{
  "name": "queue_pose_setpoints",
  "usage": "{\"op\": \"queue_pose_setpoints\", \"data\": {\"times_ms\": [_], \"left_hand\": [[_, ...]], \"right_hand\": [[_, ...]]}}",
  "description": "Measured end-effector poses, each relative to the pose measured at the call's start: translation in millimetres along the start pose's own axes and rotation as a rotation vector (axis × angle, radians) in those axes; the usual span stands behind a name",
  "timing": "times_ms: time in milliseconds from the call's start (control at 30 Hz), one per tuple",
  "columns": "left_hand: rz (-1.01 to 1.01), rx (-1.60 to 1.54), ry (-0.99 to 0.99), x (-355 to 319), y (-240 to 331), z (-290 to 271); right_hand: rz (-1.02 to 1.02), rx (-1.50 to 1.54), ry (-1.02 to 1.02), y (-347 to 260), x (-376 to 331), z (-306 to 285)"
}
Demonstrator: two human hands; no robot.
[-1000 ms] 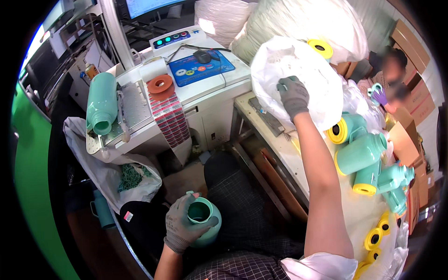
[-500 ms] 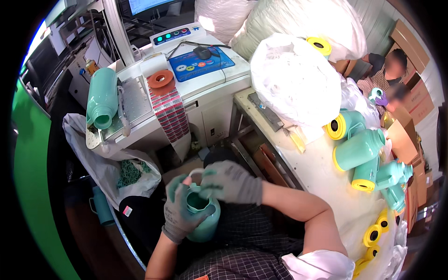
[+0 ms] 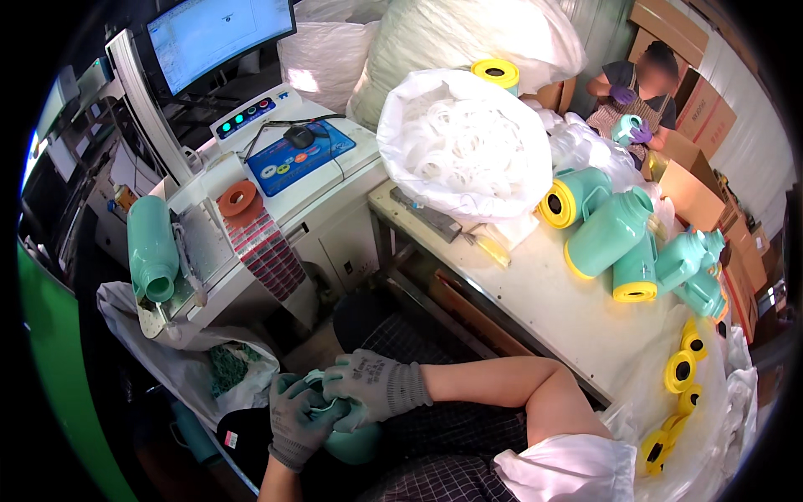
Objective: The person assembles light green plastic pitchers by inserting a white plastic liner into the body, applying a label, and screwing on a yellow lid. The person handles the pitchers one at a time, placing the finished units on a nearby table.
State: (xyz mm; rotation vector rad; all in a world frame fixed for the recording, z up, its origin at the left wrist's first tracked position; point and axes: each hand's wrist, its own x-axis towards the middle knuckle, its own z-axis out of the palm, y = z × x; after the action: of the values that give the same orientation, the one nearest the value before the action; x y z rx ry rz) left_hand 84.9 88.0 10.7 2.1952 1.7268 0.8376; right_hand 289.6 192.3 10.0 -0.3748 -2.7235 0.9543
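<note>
Low in front of me is a teal plastic jug body (image 3: 355, 443), its lower part showing below my gloved hands. My left hand (image 3: 303, 418) is closed round its neck from the left side. At the mouth, my right hand (image 3: 368, 386) grips the rim with bent fingers. The fingers cover most of the opening, and any small part under them is hidden. Both hands wear grey knit gloves with teal-coated palms and fingers.
A white bag of white plastic rings (image 3: 464, 142) stands on the bench (image 3: 535, 326). Several teal jugs (image 3: 611, 234) and yellow parts (image 3: 679, 372) lie rightward. Another teal jug (image 3: 153, 251) lies on the machine. A bag with green shavings (image 3: 230, 368) hangs below. A co-worker (image 3: 640, 100) holds a jug.
The view has shifted, showing more of the screen. My right hand has come down onto the jug's mouth, covering the opening seen before. The white ring between my hands no longer shows.
</note>
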Motion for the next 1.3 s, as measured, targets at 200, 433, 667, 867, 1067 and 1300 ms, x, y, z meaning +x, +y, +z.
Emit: {"op": "queue_pose_setpoints", "data": {"times_ms": [200, 433, 667, 867, 1067, 1300], "left_hand": [[0.069, 0.162, 0.027, 8.1, 12.4, -21.6], [-0.158, 0.301, -0.188, 7.0, 6.7, -29.2], [0.17, 0.55, -0.417, 64.0, 10.5, -50.6], [0.064, 0.289, -0.67, 57.0, -16.4, -55.3], [0.028, 0.284, -0.542, 51.8, -7.2, -45.9], [-0.054, 0.402, -0.448, 43.5, 5.7, -44.7]], "right_hand": [[0.011, -0.024, 0.228, -9.3, 6.7, 47.1], [-0.034, -0.192, 0.219, -6.1, 17.2, 65.3], [-0.038, -0.169, 0.309, -2.6, 16.5, 60.0], [-0.041, -0.125, 0.245, -16.2, 13.5, 50.1], [-0.073, -0.153, 0.396, -11.2, 1.7, 58.2], [-0.041, -0.111, 0.473, -29.5, 0.3, 56.7]]}}
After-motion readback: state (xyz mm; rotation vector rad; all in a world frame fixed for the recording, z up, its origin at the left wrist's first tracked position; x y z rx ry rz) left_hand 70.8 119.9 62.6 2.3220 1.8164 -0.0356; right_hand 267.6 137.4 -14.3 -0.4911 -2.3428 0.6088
